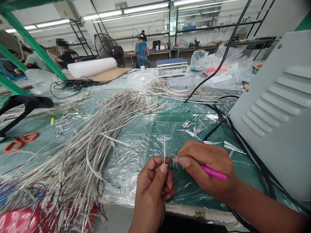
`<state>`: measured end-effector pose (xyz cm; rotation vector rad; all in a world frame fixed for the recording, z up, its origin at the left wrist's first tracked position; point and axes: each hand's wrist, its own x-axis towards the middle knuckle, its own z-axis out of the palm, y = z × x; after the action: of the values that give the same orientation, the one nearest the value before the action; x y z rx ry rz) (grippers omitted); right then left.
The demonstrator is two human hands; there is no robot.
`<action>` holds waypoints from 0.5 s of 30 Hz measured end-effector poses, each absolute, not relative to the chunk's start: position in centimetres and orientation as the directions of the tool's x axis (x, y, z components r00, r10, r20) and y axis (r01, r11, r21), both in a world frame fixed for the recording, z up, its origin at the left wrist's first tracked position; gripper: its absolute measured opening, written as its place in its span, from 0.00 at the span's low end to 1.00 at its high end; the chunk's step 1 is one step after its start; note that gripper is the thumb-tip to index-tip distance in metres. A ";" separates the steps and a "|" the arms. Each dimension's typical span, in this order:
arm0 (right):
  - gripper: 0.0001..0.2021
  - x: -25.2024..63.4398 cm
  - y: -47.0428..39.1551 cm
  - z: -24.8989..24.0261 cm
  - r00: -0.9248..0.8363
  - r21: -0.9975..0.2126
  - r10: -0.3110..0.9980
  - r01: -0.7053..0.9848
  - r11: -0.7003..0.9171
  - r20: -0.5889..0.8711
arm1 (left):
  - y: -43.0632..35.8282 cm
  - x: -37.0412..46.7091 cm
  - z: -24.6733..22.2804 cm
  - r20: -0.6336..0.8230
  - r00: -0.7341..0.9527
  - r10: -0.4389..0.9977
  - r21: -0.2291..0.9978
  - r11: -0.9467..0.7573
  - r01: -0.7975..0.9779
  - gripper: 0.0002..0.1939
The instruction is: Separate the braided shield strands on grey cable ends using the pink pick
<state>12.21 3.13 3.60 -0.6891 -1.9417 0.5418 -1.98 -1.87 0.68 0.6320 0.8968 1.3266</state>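
Between the thumb and fingers of my left hand (155,184) is a thin cable whose foil-wrapped end (165,150) points up, away from me. Just to its right, my right hand (209,168) is closed around a pink-handled tool (213,172); the tool's tip is mostly hidden by the fingertips. The right fingertips are close to the left index finger, with a small gap between them. A large bundle of pale braided cables (107,119) lies on the left side of the table. Silver foil scraps (194,129) lie beyond my right hand.
Orange-handled scissors (21,141) are at the far left. A grey vented machine (274,113) with black cables stands at the right. Farther back are more cables (179,92), a scale (172,67), plastic bags (221,68) and a white foam roll (92,68). People are in the background.
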 end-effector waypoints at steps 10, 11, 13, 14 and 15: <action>0.13 12.5 3.9 3.3 -0.062 -0.730 0.807 0.392 0.561 0.587 | -2.0 -2.0 0.8 -0.216 0.009 0.976 0.823 0.187 -0.537 0.08; 0.14 12.6 3.8 3.4 -0.107 -0.721 0.790 0.351 0.598 0.603 | -2.0 -2.0 0.8 -0.217 0.007 0.976 0.822 0.187 -0.538 0.08; 0.14 12.7 3.5 3.5 -0.240 -0.685 0.724 0.234 0.690 0.647 | -2.0 -2.0 0.8 -0.219 0.008 0.976 0.820 0.188 -0.540 0.08; 0.15 12.8 3.4 3.6 -0.299 -0.664 0.683 0.177 0.726 0.666 | -2.0 -2.0 0.8 -0.218 0.012 0.976 0.820 0.190 -0.539 0.07; 0.14 12.8 3.3 3.7 -0.343 -0.652 0.653 0.138 0.746 0.675 | -2.0 -2.0 0.8 -0.216 0.018 0.976 0.822 0.192 -0.536 0.07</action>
<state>12.75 3.25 3.67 -0.6088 -1.8757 0.6027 -1.98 -2.01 0.78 0.6192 0.9102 1.2990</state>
